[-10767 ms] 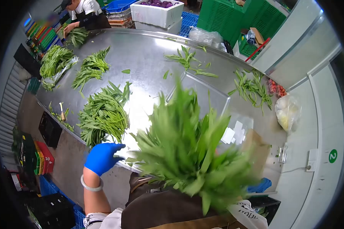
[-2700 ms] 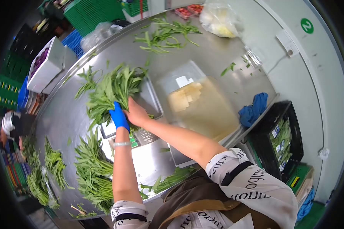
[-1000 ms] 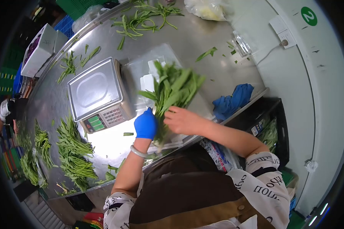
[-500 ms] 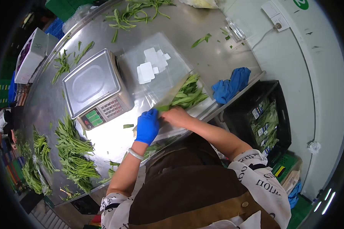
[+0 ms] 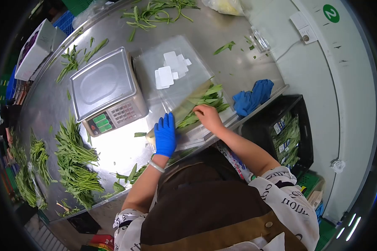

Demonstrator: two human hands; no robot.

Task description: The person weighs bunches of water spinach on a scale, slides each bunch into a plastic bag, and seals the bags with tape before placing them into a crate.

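A bunch of leafy greens point(image 5: 211, 99) lies at the table's front edge, partly inside a clear plastic bag point(image 5: 187, 104). My left hand point(image 5: 165, 136), in a blue glove, rests at the bag's lower left end with its fingers stretched out flat. My bare right hand point(image 5: 209, 117) is over the greens, its fingers bent and closed where leaves and bag film meet. What lies between those fingertips is too small to make out. Behind the bag, white labels point(image 5: 164, 77) lie on a stack of flat clear bags point(image 5: 151, 56).
A digital scale point(image 5: 104, 90) stands to the left. Bunches of greens point(image 5: 77, 159) lie at the front left, loose stems point(image 5: 159, 16) at the back. A crumpled blue glove point(image 5: 253, 96) sits on the right edge. Below it, a black crate point(image 5: 303, 125) holds packed greens.
My right hand has moved up and right along the greens. My left hand's fingers have gone from gripping the bag's end to lying stretched out. The view has shifted slightly.
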